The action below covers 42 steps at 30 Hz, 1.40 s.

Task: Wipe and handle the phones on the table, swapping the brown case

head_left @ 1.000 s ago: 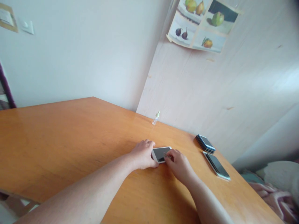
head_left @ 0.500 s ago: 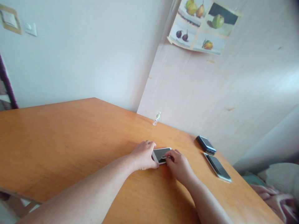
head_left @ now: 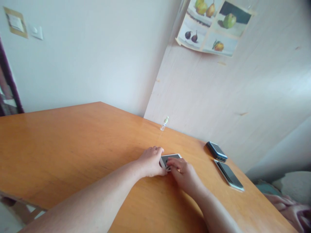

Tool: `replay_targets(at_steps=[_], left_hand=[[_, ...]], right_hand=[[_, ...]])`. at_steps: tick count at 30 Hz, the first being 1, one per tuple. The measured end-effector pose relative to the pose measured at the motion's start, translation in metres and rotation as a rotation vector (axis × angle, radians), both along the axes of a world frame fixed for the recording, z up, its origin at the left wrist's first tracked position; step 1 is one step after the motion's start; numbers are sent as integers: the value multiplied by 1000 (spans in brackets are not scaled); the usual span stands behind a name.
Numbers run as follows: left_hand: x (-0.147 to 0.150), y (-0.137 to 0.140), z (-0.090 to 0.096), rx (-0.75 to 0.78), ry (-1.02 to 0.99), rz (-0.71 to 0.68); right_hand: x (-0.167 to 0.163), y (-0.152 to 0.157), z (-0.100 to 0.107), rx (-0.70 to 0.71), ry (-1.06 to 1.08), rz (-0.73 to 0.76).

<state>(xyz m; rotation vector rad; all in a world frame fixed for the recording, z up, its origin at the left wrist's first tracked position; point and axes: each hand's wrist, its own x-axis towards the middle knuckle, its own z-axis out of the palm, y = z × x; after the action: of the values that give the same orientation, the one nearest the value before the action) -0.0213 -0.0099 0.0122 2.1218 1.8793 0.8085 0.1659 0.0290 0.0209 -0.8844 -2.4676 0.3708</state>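
A white-framed smartphone [head_left: 165,158] lies flat on the wooden table, its dark screen facing up. My left hand [head_left: 151,162] grips its left end, fingertips at the far edge and thumb at the near edge. Over the screen, my right hand [head_left: 181,170] has its fingers bent and pressed together, covering much of the phone's right part. Something small and pale shows under these fingertips against the screen, too small and hidden to name.
A small clear bottle with a pale green top [head_left: 164,123] stands near the wall. To the right are a stack of several phones [head_left: 217,151] and a dark phone [head_left: 229,174] on a paler one. The wooden table [head_left: 73,139] meets the wall at the back.
My right hand has slid a little left across the screen, its fingers now flatter over it. My left hand keeps its hold on the smartphone. The whole view has shifted slightly.
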Motion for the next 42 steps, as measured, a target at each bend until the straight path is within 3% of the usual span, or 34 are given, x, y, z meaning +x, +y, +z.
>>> replay_targets(at_steps=[3, 8, 10, 17, 23, 25, 30, 32, 36, 38, 40, 42], left_hand=[[0, 0, 0, 18, 14, -7], [1, -2, 3, -38, -1, 3], [1, -2, 3, -28, -6, 2], [0, 0, -3, 20, -14, -7], [1, 0, 1, 3, 2, -21], [1, 0, 1, 9, -3, -15], [0, 0, -3, 19, -35, -21], [0, 0, -3, 14, -44, -14], [1, 1, -2, -12, -48, 0], [2, 1, -1, -22, -46, 2], [2, 1, -1, -19, -41, 3], [1, 1, -2, -6, -34, -1]], right_hand=[[-12, -10, 3, -2, -10, 136], [15, 26, -7, 42, -149, -243], [21, 30, -8, 29, -183, -313], [-11, -13, 5, -32, -139, 176], [12, 22, -5, -30, -237, -190], [12, 20, -4, -52, -205, -145], [-16, -14, 8, -158, -136, 207], [-19, -11, 7, -140, -173, 180], [-1, 23, -3, -61, -262, -174], [8, 31, -6, -37, -284, -276], [7, 24, -5, -19, -273, -229], [-1, 7, -1, -14, -233, -61]])
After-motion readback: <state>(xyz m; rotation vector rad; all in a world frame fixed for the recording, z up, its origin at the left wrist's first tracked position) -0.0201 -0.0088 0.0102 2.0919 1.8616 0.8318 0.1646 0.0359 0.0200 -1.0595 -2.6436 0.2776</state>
